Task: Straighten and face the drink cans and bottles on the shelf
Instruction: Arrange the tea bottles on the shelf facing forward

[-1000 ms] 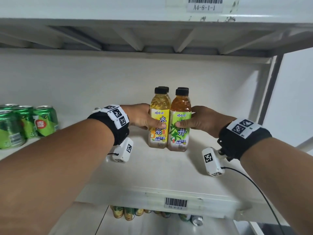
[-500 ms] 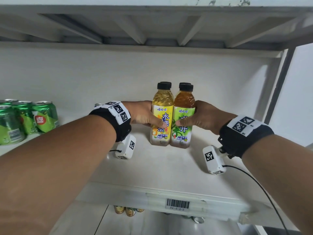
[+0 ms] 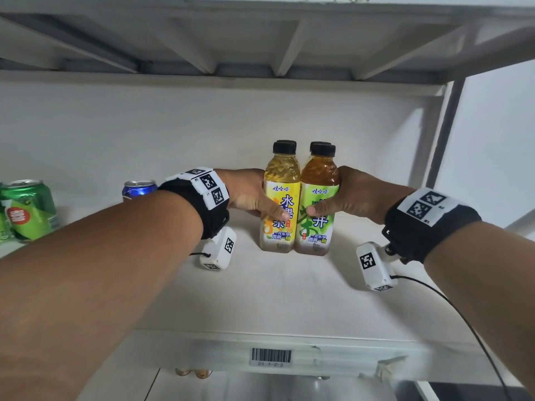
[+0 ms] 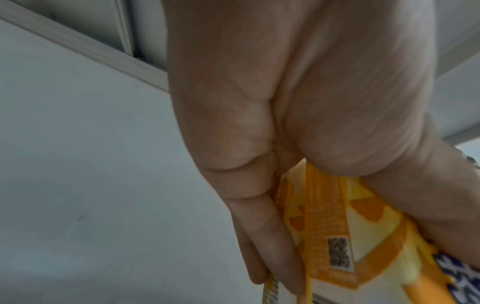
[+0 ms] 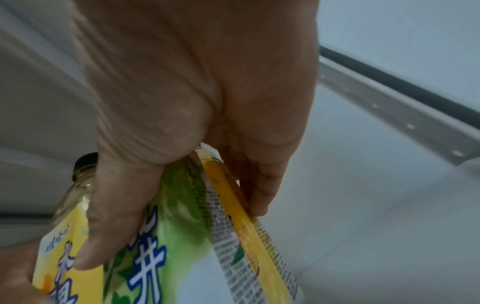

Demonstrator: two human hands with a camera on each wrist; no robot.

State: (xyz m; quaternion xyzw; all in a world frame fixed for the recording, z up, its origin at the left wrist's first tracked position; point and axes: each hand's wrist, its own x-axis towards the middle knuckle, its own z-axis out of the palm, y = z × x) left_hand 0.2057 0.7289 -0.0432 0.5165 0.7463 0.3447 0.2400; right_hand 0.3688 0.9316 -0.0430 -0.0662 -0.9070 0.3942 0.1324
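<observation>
Two tea bottles stand upright and touching on the white shelf (image 3: 289, 290), labels facing me. My left hand (image 3: 254, 198) grips the yellow-label bottle (image 3: 282, 204) from its left, thumb across the label. My right hand (image 3: 344, 195) grips the green-label bottle (image 3: 318, 218) from its right, thumb on the front. A black cap shows behind each one, so more bottles stand behind them. In the left wrist view my left hand (image 4: 285, 133) wraps the yellow-label bottle (image 4: 350, 236). In the right wrist view my right hand (image 5: 194, 98) holds the green-label bottle (image 5: 171, 216) beside the yellow-label bottle (image 5: 62, 236).
Green cans (image 3: 27, 211) stand at the far left and a blue can (image 3: 139, 189) shows behind my left wrist. The upper shelf's underside (image 3: 260, 39) is close overhead. An upright post (image 3: 443, 134) bounds the right side. The front lip carries a barcode tag (image 3: 270, 355); more cans (image 3: 192, 373) sit below.
Both hands have kept their hold on the two bottles, which stay pressed together. The view has shifted a little, and the blue can now shows behind my left wrist.
</observation>
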